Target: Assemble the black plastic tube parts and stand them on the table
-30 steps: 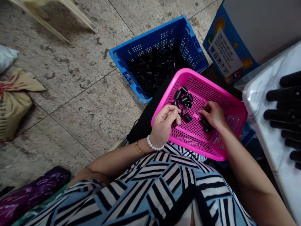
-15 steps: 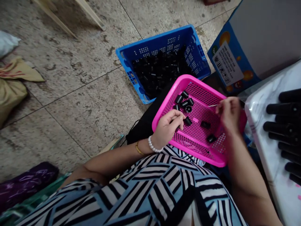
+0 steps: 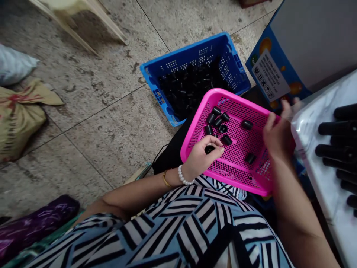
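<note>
My left hand [image 3: 201, 154], with a pearl bracelet at the wrist, curls its fingers round a short black plastic cylinder [image 3: 209, 149]. It is over the near left side of a pink mesh basket [image 3: 237, 182] on my lap. Several similar black cylinders [image 3: 217, 121] lie inside, most of them in the far left part. Another cylinder [image 3: 246, 124] and one more [image 3: 250, 158] rest farther right. At the basket's right rim is my right hand [image 3: 279, 130], slightly blurred, its fingers apart and nothing visible in them. Whether it touches the rim I cannot tell.
On the floor ahead, a blue crate [image 3: 184, 50] holds a heap of black pieces. To the right, long black tubes [image 3: 336, 128] lie on a marble-patterned tabletop [image 3: 320, 186]. A printed carton [image 3: 272, 74] stands behind it. Tied sacks [image 3: 22, 119] and chair legs [image 3: 108, 22] are at left.
My right hand has moved up and right to the basket's rim; the thin pale stick it held no longer shows. One loose cylinder shifted toward the far side. A black cylinder now shows in my left hand.
</note>
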The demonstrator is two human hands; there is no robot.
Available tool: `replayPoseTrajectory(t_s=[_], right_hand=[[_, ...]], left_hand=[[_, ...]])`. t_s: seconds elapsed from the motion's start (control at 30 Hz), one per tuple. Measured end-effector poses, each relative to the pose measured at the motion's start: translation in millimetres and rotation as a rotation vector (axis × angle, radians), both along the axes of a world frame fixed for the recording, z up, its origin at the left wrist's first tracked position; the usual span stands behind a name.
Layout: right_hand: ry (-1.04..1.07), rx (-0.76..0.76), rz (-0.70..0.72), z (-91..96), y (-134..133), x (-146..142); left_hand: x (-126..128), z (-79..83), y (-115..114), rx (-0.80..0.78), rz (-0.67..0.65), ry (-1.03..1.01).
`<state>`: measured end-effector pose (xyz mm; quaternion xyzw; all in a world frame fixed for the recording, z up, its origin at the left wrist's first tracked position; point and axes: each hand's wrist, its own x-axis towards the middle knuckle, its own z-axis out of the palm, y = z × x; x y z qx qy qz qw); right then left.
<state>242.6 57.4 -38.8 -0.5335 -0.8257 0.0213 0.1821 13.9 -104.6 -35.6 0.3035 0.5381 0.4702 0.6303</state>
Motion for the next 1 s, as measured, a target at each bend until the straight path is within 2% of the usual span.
replayPoseTrajectory(t_s=[0.1, 0.17, 0.3, 0.37, 0.47, 0.53, 0.6, 0.67, 0.77, 0.87, 1.0], right_hand=[[-0.003, -0.044, 0.282, -16.7, -10.4, -32.7], [-0.078, -0.150, 0.430, -29.9, -12.6, -56.7], [-0.212, -0.378, 0.478, -51.5, -12.1, -83.7], [-0.149, -0.425, 0.413, -56.0, -11.2, -82.6], [0.053, -0.478, 0.265, -52.3, -7.5, -69.5], [0.137, -0.525, 0.187, -45.5, -4.1, -59.2], [0.246, -0.664, 0.077, -39.8, -2.1, -51.3], [0.395, -0.869, -0.050, -38.9, -3.5, -47.0], [0.573, -1.108, -0.178, -46.9, -12.8, -45.6], [0.712, -1.243, -0.232, -55.7, -26.6, -46.3], [0.891, -1.327, -0.283, -54.2, -41.6, -49.3]], left_hand=[[3.3, 0.8, -2.2, -0.022, -0.138, 0.077], [5.6, 2.6, -4.7, -0.006, -0.264, 0.125], [-1.0, 10.0, 1.0, 0.089, -0.461, 0.283], [-10.6, 12.9, 14.4, 0.196, -0.475, 0.445], [-22.8, 10.8, 45.4, 0.334, -0.513, 0.817], [-22.4, 3.8, 67.5, 0.304, -0.658, 1.051], [-13.8, -6.3, 86.5, 0.237, -0.826, 1.174], [-0.5, -17.3, 101.0, 0.200, -0.901, 1.210], [16.7, -31.0, 113.8, 0.186, -0.880, 1.215], [23.4, -37.4, 113.4, 0.186, -0.850, 1.217], [21.0, -35.5, 95.0, 0.196, -0.796, 1.230]])
